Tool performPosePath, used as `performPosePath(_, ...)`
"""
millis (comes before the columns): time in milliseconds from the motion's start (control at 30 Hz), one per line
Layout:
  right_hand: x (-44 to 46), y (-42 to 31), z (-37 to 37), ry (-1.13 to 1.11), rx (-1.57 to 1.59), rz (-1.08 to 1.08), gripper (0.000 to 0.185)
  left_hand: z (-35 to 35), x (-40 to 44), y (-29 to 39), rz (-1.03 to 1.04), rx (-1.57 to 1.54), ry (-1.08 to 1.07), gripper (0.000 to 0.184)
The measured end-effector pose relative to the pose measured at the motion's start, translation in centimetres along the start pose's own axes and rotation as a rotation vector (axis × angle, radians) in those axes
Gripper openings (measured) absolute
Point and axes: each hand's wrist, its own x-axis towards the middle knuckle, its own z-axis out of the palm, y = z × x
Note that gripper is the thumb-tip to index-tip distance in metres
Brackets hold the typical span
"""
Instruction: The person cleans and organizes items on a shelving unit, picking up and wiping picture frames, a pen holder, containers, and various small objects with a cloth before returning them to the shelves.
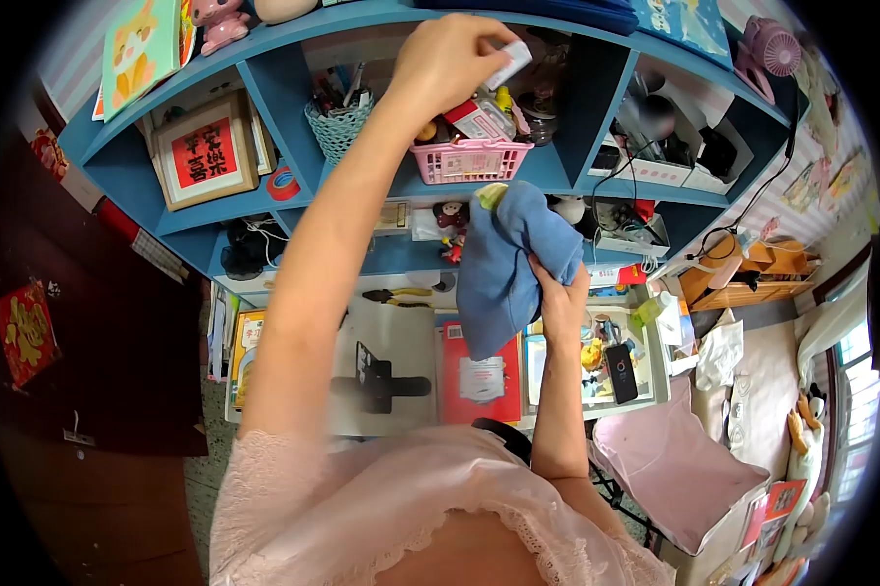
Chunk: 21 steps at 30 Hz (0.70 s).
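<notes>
My left hand is raised over the middle compartment of the blue shelf, its fingers pinched on a small white box. Just below it, a pink plastic basket is heaped with small packages and bottles. Lower and to the right, my right hand grips a bunched blue cloth with a yellow-green patch at its top. The cloth hangs in front of the lower shelf and hides part of it.
A teal woven basket with pens stands left of the pink one. A framed red print and red tape roll sit further left. Below lie pliers, a red book and a black phone. Cables hang at right.
</notes>
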Motion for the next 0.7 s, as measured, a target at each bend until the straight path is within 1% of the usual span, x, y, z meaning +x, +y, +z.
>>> performPosePath(33, 0.0, 0.0, -0.4, 0.036, 0.021, 0.010, 0.030, 0.7, 1.1, 0.5, 0.020, 0.111, -0.107, 0.028)
performPosePath(100, 0.1, 0.0, -1.4, 0.049, 0.032, 0.007, 0.030, 2.7, 2.3, 1.7, 0.029, 0.259, -0.194, 0.033)
performPosePath(167, 0.1, 0.1, -2.3, 0.081, 0.053, 0.000, 0.030, 4.8, 2.7, 1.2, 0.036, 0.286, -0.192, 0.034)
performPosePath(233, 0.4, -0.8, -2.9, 0.102, 0.062, -0.015, 0.030, 5.9, 3.1, 0.9, -0.026, 0.419, -0.283, 0.030)
performPosePath(267, 0.8, -1.0, -3.3, 0.116, 0.027, -0.030, 0.030, 6.3, 3.3, 0.7, -0.107, 0.501, -0.406, 0.022)
performPosePath(300, 1.1, -1.3, -3.6, 0.128, -0.009, -0.046, 0.030, 6.8, 3.3, 0.4, -0.104, 0.502, -0.407, 0.022)
performPosePath(367, 1.8, -1.8, -3.9, 0.160, 0.045, -0.072, 0.030, 7.6, 3.1, -0.3, -0.231, 0.462, -0.535, 0.018)
performPosePath(400, 2.1, -2.0, -4.1, 0.169, 0.076, -0.102, 0.031, 7.7, 3.0, -0.3, -0.200, 0.471, -0.568, 0.021)
performPosePath(433, 2.4, -2.1, -4.1, 0.178, 0.109, -0.133, 0.031, 7.9, 3.0, -0.2, -0.201, 0.477, -0.564, 0.021)
performPosePath(500, 2.6, -1.8, -4.1, 0.177, 0.153, -0.127, 0.033, 8.7, 3.1, -0.1, -0.149, 0.502, -0.571, 0.021)
performPosePath(567, 2.6, -1.4, -4.0, 0.142, 0.169, -0.113, 0.030, 9.0, 3.3, -0.7, -0.166, 0.538, -0.558, 0.023)
performPosePath(633, 2.6, -1.1, -4.0, 0.131, 0.138, -0.090, 0.031, 8.4, 3.4, -1.5, -0.081, 0.463, -0.555, 0.028)
performPosePath(667, 2.6, -1.0, -3.9, 0.136, 0.145, -0.076, 0.033, 8.1, 3.3, -1.8, -0.084, 0.467, -0.555, 0.028)
performPosePath(700, 2.6, -0.9, -3.9, 0.143, 0.152, -0.061, 0.034, 6.8, 3.0, -1.0, -0.071, 0.410, -0.506, 0.029)
